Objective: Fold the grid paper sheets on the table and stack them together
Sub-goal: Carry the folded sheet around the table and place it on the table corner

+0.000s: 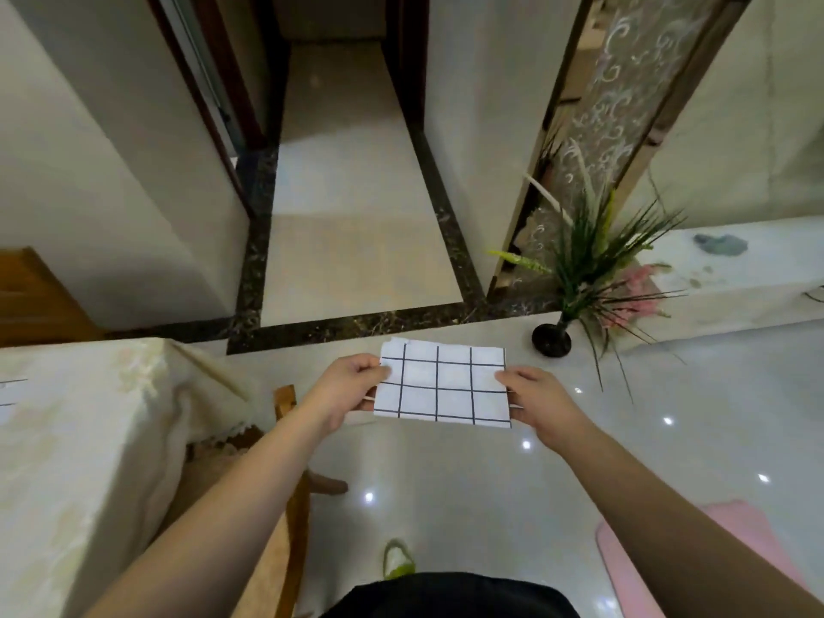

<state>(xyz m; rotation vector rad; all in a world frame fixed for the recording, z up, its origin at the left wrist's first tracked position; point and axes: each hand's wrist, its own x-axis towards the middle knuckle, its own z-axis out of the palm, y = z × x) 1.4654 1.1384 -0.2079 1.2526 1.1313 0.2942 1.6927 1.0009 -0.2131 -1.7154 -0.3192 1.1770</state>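
A white grid paper sheet [443, 384] with dark lines is held in the air in front of me, above the floor. It looks folded, with a layered edge showing at both sides. My left hand [352, 385] pinches its left edge, thumb on top. Its right edge is pinched by my right hand [537, 401]. The table [80, 439] with a cream cloth stands to my left. At the table's far left edge a bit of another grid sheet [11, 392] shows, mostly cut off by the frame.
A wooden chair [292, 461] stands tucked against the table. A black vase with green and pink plants [593, 278] stands on the floor ahead right. A pink mat [713, 555] lies at lower right. A corridor opens straight ahead.
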